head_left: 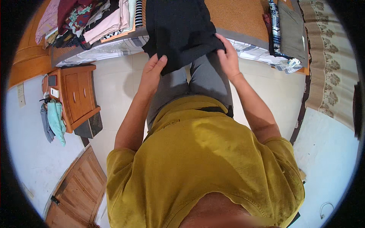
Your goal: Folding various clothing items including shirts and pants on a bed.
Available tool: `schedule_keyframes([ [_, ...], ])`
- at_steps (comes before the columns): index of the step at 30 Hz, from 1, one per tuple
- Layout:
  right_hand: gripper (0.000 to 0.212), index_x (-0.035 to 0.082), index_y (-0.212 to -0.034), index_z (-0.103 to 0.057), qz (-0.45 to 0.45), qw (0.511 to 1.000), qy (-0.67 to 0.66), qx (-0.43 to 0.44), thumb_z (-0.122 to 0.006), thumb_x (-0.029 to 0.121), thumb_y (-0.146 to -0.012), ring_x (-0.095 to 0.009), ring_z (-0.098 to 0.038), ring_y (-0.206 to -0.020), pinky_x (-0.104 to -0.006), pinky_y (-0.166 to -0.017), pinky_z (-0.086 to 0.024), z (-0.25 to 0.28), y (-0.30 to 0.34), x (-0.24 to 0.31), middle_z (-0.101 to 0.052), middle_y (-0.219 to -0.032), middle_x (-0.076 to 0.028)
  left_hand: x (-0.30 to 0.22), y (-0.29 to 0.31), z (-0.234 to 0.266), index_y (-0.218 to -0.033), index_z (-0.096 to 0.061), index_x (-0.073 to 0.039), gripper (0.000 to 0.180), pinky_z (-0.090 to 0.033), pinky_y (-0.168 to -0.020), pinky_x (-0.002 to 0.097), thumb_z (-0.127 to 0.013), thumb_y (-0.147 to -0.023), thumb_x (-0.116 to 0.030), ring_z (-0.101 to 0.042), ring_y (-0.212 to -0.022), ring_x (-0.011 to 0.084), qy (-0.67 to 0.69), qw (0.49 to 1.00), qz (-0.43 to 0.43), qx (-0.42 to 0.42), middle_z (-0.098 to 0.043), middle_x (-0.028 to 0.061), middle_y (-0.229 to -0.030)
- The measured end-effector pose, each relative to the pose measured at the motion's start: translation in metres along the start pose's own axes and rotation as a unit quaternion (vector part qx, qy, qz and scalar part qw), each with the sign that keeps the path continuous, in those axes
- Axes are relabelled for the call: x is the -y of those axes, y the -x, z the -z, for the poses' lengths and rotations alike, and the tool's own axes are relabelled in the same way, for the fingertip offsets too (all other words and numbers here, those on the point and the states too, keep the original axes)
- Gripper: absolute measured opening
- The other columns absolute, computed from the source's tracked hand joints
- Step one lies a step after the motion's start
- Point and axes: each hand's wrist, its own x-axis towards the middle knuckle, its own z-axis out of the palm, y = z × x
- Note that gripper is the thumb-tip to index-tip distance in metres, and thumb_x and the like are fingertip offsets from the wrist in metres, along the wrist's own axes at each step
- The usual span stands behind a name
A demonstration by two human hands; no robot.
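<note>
A black cloth garment (180, 32) lies partly on the bed, its near end hanging past the bed's edge in front of my legs. Its exact kind does not show. My left hand (154, 65) pinches the near left part of the hem, thumb on top and the other fingers underneath. At the right side of the same edge, my right hand (228, 57) grips the cloth, with its index finger stretched along the side. Between the two hands the fabric is spread fairly wide. The garment's far end runs out of the picture at the top.
On the bed's brown woven mat (239, 19), a pile of folded clothes (108, 21) sits at the left. Folded grey trousers (291, 32) lie at the right, beside a patterned curtain (327, 49). A wooden bedside cabinet (78, 95) stands left, with a green cloth (56, 117) hanging off it.
</note>
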Motion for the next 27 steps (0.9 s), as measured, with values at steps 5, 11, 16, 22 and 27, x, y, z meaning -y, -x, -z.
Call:
schedule_keyframes([
  [5,0.040,0.000,-0.111,-0.056,-0.231,0.893,-0.379,0.072,-0.040,0.005,-0.074,-0.019,-0.053,-0.098,-0.0244,-0.088,-0.036,0.006,-0.019,-0.028,-0.061,-0.102,-0.012,-0.008,0.003,0.012,-0.119,-0.051,-0.002,0.033,-0.033,-0.093,0.0266,-0.049,-0.090,-0.019,-0.049,-0.103,0.0110,-0.011,0.999,-0.020,-0.027,-0.055,0.0027,-0.113],
  [11,0.043,0.000,-0.119,-0.049,-0.320,0.812,-0.485,0.048,-0.047,0.010,-0.077,-0.020,-0.050,-0.102,-0.0289,-0.092,-0.034,0.002,-0.009,-0.010,-0.055,-0.113,-0.012,0.009,0.009,0.022,-0.115,-0.053,0.000,0.032,-0.033,-0.091,0.0228,-0.049,-0.091,-0.021,-0.049,-0.100,0.0082,-0.008,0.999,0.003,-0.045,-0.057,0.0015,-0.109],
  [16,0.064,-0.001,-0.123,-0.046,-0.219,0.953,-0.134,0.160,-0.066,0.037,-0.076,-0.022,-0.044,-0.110,-0.0294,-0.092,-0.033,0.002,0.008,-0.031,-0.049,-0.119,-0.015,0.033,0.013,0.034,-0.114,-0.053,0.000,0.032,-0.033,-0.090,0.0227,-0.051,-0.090,-0.022,-0.049,-0.098,0.0079,0.030,0.999,0.011,-0.034,-0.057,0.0011,-0.108],
  [22,0.032,-0.004,-0.097,-0.060,-0.109,0.976,-0.091,0.167,-0.063,0.022,-0.080,-0.018,-0.050,-0.094,-0.0284,-0.085,-0.038,0.010,0.027,-0.031,-0.054,-0.102,-0.011,0.042,0.033,0.040,-0.113,-0.054,-0.003,0.040,-0.038,-0.086,0.0250,-0.059,-0.084,-0.030,-0.050,-0.093,0.0099,-0.201,0.975,0.093,0.008,-0.058,0.0010,-0.102],
  [27,0.028,-0.003,-0.096,-0.061,0.018,0.995,-0.097,0.020,-0.060,0.021,-0.082,-0.015,-0.052,-0.085,-0.0275,-0.079,-0.041,0.032,0.027,0.011,-0.058,-0.095,-0.008,-0.024,0.034,0.027,-0.109,-0.055,0.004,0.046,-0.039,-0.084,0.0267,-0.059,-0.083,-0.034,-0.052,-0.090,0.0127,-0.232,0.968,0.047,-0.078,-0.059,0.0054,-0.096],
])
